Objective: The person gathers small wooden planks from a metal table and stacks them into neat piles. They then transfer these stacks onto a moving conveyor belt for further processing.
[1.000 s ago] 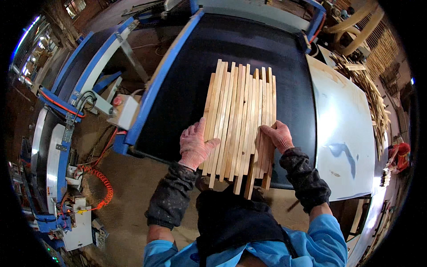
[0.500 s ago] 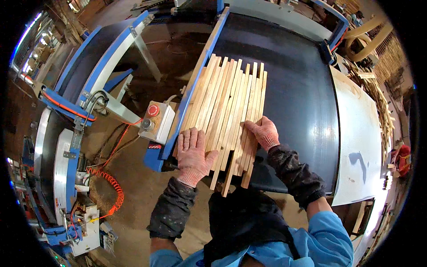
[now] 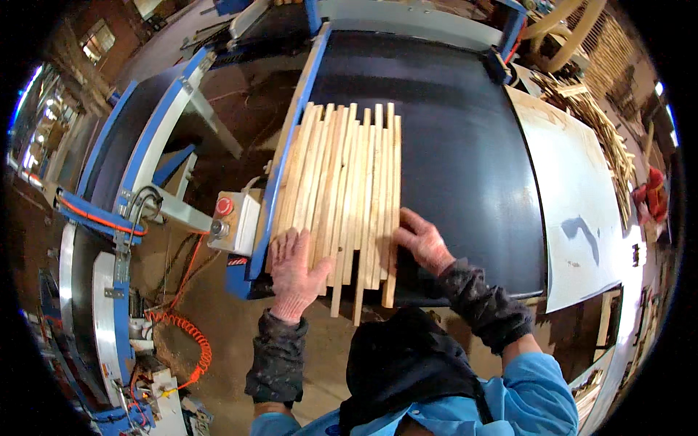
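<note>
A layer of long, narrow pale wooden strips (image 3: 337,189) lies side by side on a black conveyor belt (image 3: 458,160), against the blue rail on its left. Their near ends are uneven, and several stick out past the belt's near edge. My left hand (image 3: 297,272), in a pinkish knit glove, rests flat with fingers spread on the near left part of the strips. My right hand (image 3: 424,241), gloved the same way, is at the right side of the layer, its fingertips against the outermost strip and its thumb apart. Neither hand is wrapped round a strip.
A control box (image 3: 234,221) with a red button stands left of the rail. Farther left runs a curved conveyor (image 3: 149,134) with an orange coiled hose (image 3: 200,338) near it. A white-topped board (image 3: 571,218) adjoins the belt's right side, with a wood pile (image 3: 592,120) beyond.
The view has shifted, so the belt and strips appear farther left. My right hand has moved from the strips' top to their right side. My left hand stays on the strips.
</note>
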`<state>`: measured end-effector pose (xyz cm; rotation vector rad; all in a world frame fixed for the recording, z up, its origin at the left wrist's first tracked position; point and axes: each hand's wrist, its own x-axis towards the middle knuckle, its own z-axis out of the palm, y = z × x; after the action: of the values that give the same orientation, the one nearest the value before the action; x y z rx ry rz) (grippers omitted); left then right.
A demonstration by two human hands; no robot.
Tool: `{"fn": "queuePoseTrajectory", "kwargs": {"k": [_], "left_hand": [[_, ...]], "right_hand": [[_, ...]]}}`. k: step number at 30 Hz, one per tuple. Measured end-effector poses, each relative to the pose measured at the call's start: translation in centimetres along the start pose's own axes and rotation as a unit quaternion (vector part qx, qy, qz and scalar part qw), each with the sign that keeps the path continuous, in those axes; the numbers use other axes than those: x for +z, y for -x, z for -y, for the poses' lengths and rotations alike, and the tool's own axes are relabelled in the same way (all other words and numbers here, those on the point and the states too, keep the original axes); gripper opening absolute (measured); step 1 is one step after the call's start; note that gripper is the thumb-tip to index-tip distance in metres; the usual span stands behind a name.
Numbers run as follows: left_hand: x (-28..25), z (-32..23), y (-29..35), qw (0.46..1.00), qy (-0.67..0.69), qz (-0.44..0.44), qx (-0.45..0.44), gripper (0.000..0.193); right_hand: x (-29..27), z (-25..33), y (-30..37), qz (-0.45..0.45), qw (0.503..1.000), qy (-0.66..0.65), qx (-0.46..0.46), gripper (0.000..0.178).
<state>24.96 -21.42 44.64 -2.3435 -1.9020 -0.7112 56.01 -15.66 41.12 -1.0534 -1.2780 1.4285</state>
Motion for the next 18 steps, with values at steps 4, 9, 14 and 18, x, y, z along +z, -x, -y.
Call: {"fn": "queuePoseTrajectory", "kwargs": {"k": [4,9,14,18], "left_hand": [[-3.3,-5.0,2.5,0.971,0.237,0.007,-0.021,0.058],[-0.8,-18.1,5.5,0.851,0.503,0.151,0.000,0.032],[3.8,-31.8,13.2,0.754,0.576,0.317,0.013,0.031],[9.2,-44.6,20.8,0.725,0.513,0.456,0.048,0.038]], "right_hand": [[-2.0,-1.5,9.1,0.078,0.994,0.013,0.080,0.051],[-8.9,0.2,24.0,0.157,0.979,0.009,0.128,0.055],[-15.9,-9.2,41.2,0.048,0.954,0.141,0.261,0.073],[-22.9,-19.6,57.2,-0.163,0.922,0.164,0.310,0.061]]}}
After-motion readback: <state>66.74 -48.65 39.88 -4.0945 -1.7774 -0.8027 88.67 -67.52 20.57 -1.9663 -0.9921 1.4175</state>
